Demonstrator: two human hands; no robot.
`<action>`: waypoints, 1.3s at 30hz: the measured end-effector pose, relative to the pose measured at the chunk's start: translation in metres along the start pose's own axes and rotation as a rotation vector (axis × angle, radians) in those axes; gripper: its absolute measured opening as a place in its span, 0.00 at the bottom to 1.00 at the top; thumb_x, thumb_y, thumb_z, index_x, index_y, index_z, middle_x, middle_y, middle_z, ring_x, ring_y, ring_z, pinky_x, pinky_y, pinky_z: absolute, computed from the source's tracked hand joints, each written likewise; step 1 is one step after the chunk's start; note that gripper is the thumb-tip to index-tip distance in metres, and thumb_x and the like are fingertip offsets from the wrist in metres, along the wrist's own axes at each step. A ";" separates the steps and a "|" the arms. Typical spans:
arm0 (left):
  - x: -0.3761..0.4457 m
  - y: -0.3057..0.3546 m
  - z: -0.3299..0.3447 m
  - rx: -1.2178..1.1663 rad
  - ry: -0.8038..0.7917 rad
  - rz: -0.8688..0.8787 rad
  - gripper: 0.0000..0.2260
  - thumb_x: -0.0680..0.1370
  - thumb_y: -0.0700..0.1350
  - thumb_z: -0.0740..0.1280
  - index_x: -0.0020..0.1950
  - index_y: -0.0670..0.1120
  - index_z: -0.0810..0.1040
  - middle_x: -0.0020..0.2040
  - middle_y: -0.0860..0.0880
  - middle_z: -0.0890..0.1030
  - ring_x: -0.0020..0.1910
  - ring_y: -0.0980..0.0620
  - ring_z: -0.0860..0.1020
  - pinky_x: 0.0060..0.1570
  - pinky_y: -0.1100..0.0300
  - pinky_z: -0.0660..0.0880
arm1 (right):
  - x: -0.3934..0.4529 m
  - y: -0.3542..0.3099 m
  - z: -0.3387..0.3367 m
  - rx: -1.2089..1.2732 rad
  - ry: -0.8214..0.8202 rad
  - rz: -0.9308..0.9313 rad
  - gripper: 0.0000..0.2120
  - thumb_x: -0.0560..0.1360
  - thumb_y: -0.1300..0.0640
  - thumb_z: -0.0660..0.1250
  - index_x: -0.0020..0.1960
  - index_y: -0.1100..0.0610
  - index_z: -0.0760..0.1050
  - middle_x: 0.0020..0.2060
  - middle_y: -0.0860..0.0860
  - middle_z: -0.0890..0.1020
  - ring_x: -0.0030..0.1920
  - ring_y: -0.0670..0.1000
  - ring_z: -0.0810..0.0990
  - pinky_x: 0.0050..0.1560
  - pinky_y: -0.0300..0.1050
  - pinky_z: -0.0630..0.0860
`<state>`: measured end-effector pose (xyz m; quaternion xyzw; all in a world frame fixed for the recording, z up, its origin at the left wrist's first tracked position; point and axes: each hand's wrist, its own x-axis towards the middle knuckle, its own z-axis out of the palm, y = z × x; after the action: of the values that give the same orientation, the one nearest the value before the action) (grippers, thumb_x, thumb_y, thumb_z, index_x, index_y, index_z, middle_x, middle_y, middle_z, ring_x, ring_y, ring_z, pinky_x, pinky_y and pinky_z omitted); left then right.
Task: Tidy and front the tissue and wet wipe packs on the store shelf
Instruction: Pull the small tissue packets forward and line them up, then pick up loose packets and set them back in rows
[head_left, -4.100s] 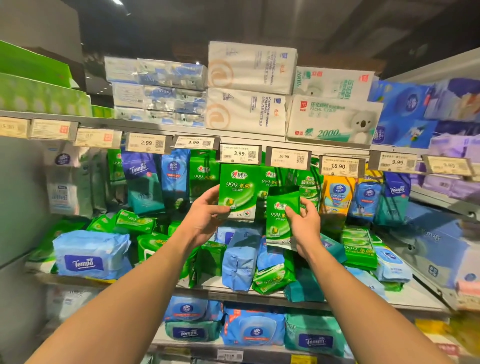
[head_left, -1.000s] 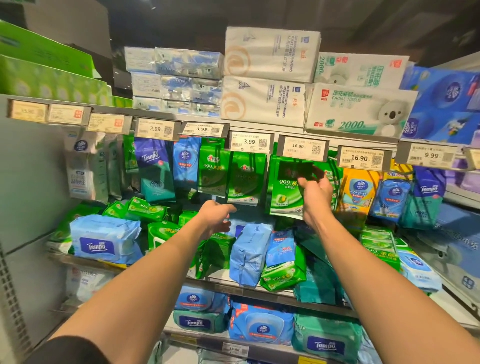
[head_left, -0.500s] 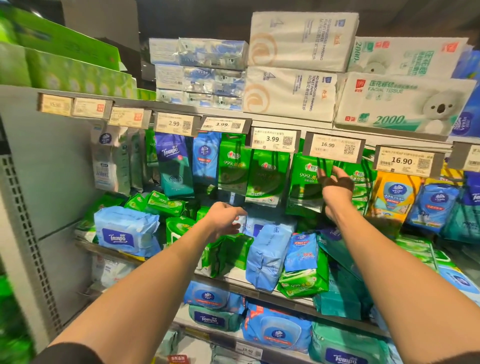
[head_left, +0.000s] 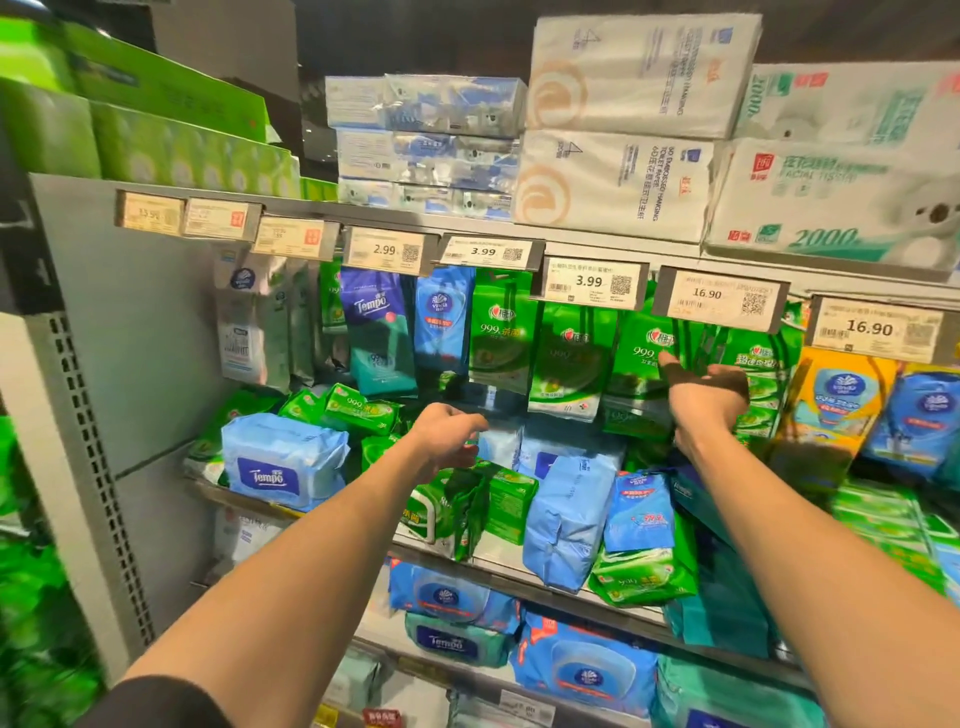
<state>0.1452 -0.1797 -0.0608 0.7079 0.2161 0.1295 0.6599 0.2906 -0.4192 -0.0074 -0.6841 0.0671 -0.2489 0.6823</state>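
Note:
Green 999 wet wipe packs (head_left: 566, 358) hang in a row from pegs under the price tags. My right hand (head_left: 701, 402) is raised against the hanging green pack (head_left: 641, 348) below the 16.90 tag, thumb out to the left, its fingers in shadow. My left hand (head_left: 447, 436) hovers lower, loosely curled and holding nothing, above loose green packs (head_left: 467, 509). On the shelf (head_left: 545, 577) lie a light blue pack (head_left: 566, 519), a small blue pack (head_left: 641, 514) and a green pack (head_left: 644, 577), leaning untidily.
A blue Tempo pack (head_left: 280, 462) sits at the shelf's left end by the grey side panel (head_left: 135, 364). Large tissue bundles (head_left: 623, 182) stack on the top shelf. Price tags (head_left: 589, 283) line the rail. More Tempo packs (head_left: 452, 642) fill the shelf below.
My right hand has hung the green pack it held on the peg under the 16.90 tag and has come down slightly. My left hand dropped from the hanging packs. The view shifted left.

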 end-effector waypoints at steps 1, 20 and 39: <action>0.000 -0.001 -0.004 -0.002 0.004 0.001 0.09 0.76 0.41 0.70 0.52 0.38 0.74 0.47 0.40 0.76 0.38 0.43 0.78 0.41 0.52 0.78 | -0.005 0.004 -0.003 0.020 0.006 0.013 0.24 0.65 0.50 0.80 0.52 0.57 0.71 0.57 0.60 0.78 0.50 0.54 0.77 0.49 0.45 0.75; 0.032 -0.016 -0.194 0.221 0.072 0.197 0.05 0.72 0.39 0.74 0.44 0.44 0.78 0.40 0.45 0.79 0.39 0.48 0.78 0.43 0.54 0.78 | -0.241 -0.008 0.120 -0.619 -0.771 -0.588 0.33 0.64 0.49 0.76 0.66 0.56 0.73 0.54 0.53 0.77 0.55 0.54 0.78 0.58 0.51 0.75; 0.127 -0.036 -0.294 1.170 -0.123 0.423 0.28 0.73 0.43 0.66 0.74 0.48 0.67 0.68 0.43 0.75 0.67 0.42 0.73 0.69 0.52 0.68 | -0.313 -0.006 0.267 -1.294 -0.919 -0.763 0.38 0.74 0.64 0.65 0.79 0.51 0.51 0.70 0.51 0.68 0.70 0.62 0.63 0.61 0.58 0.74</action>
<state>0.1129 0.1406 -0.0812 0.9857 0.0678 0.0765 0.1341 0.1332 -0.0434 -0.0652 -0.9447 -0.3195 -0.0731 -0.0094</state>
